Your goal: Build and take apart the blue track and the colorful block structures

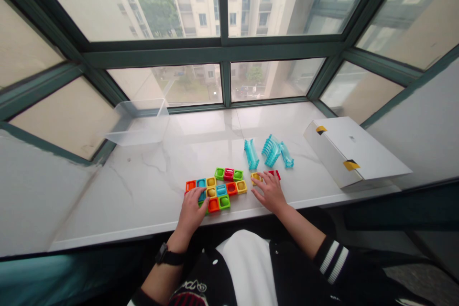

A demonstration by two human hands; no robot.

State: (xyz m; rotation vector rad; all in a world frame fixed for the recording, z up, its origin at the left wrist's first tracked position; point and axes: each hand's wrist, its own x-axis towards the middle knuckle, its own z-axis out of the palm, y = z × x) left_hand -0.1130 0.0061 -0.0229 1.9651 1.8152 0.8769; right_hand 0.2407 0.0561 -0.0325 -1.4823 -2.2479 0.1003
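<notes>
My left hand (193,208) rests with its fingers apart on the left end of a group of joined square toy blocks (221,190) in orange, blue, yellow and green. It covers part of that end. Just behind the group, a strip of green and red blocks (228,174) lies flat. My right hand (271,193) is spread over a yellow block (256,178), its fingertips touching or just above it. Partly hidden behind those fingers is a red block (276,174). Whether the yellow and red blocks are joined, I cannot tell.
Beyond my right hand lie a straight clear-blue track piece (251,154), a curved one (271,150) and a smaller one (287,155). A clear plastic bin (143,126) stands back left on the white sill (143,201). A white box (358,150) sits at the right.
</notes>
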